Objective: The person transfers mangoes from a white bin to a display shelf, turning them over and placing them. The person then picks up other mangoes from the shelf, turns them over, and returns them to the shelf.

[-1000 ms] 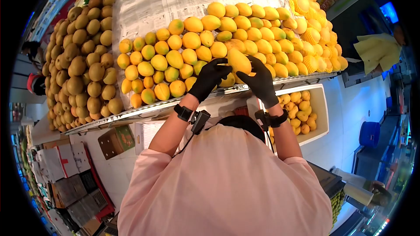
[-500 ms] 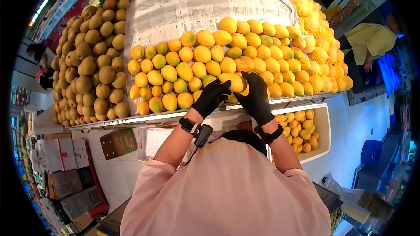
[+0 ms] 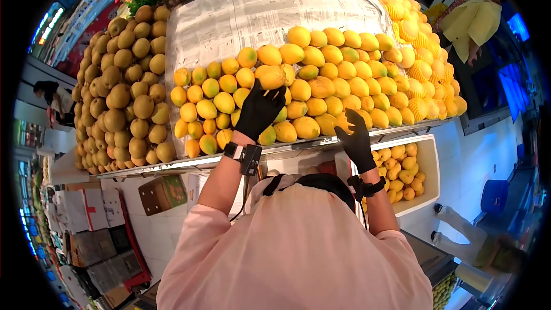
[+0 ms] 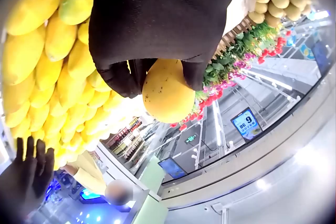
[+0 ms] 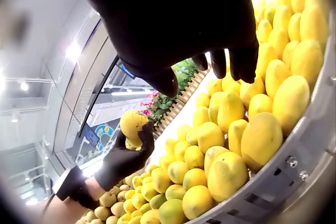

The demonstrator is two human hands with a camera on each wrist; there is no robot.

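Observation:
My left hand, in a black glove, grips a yellow mango above the rows of mangoes. Small dark specks mark this mango in the left wrist view, where thumb and fingers close round it. In the right wrist view the same mango is held up clear of the slope. Also gloved in black, my right hand is by the front edge of the display, holding nothing. Its fingers are spread and slightly bent, close to the front-row mangoes.
White paper covers the display behind the mangoes. Brown round fruit is heaped at left, net-wrapped fruit at right. Below the metal front edge stands a white foam box of mangoes. A person in yellow stands at right.
Both hands were together at one mango near the front. Now my left hand has carried a mango up and left over the rows, and my right hand has come away, empty, to the right.

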